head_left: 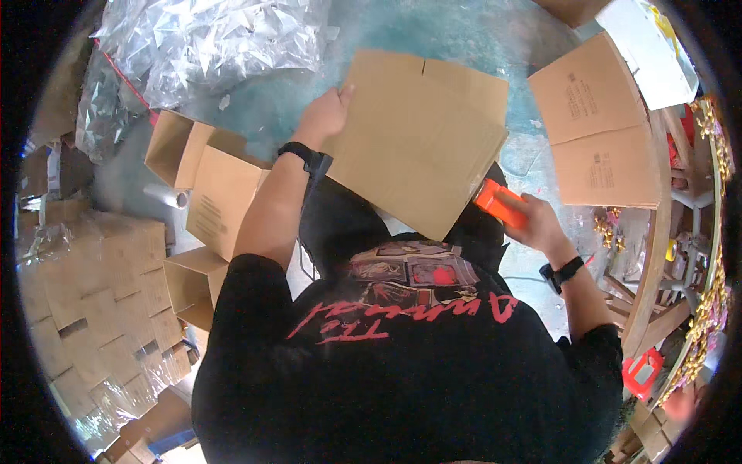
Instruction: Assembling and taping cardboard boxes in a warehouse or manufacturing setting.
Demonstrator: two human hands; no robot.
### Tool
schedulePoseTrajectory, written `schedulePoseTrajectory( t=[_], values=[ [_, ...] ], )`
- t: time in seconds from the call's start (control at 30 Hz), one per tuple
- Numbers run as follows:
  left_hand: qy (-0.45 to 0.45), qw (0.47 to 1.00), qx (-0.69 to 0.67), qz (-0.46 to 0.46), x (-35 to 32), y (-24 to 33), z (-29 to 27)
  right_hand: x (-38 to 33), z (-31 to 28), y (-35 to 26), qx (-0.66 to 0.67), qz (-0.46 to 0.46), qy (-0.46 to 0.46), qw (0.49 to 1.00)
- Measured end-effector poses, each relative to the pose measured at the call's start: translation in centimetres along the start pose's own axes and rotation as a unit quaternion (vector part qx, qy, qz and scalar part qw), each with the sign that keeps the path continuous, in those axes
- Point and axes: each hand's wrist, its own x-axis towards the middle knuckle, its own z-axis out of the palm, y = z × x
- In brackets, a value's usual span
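Observation:
A brown cardboard box (pixel 421 139) rests over my lap, tilted, with a short slit in its far edge. My left hand (pixel 328 114) is closed on the box's left edge, the thumb lying on its upper face and the other fingers out of sight. In my right hand (pixel 537 223) is an orange hand-held tool (pixel 501 203), fingers wrapped round it. The tool's front end sits against or very near the lower right edge of the box; contact there cannot be made out.
Open cardboard boxes (pixel 220 193) stand at my left, above a wall of stacked cartons (pixel 100 294). Clear plastic bags (pixel 224 46) of shiny pieces lie at the far left. Printed cartons (pixel 599 124) stand at the right, beside a wooden frame (pixel 657 247) hung with gold garlands (pixel 715 309).

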Motion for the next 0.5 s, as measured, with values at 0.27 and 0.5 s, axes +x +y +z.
schedulePoseTrajectory(
  t=[0.27,0.5],
  values=[
    [-0.019,0.999,0.024,-0.02,1.3,0.1,-0.4,9.8,0.5,-1.2,-0.035,0.048,-0.221,0.973],
    [0.006,0.988,0.065,-0.143,3.3,-6.3,-1.7,14.0,-0.6,-4.9,-0.048,0.123,-0.064,0.989]
  ],
)
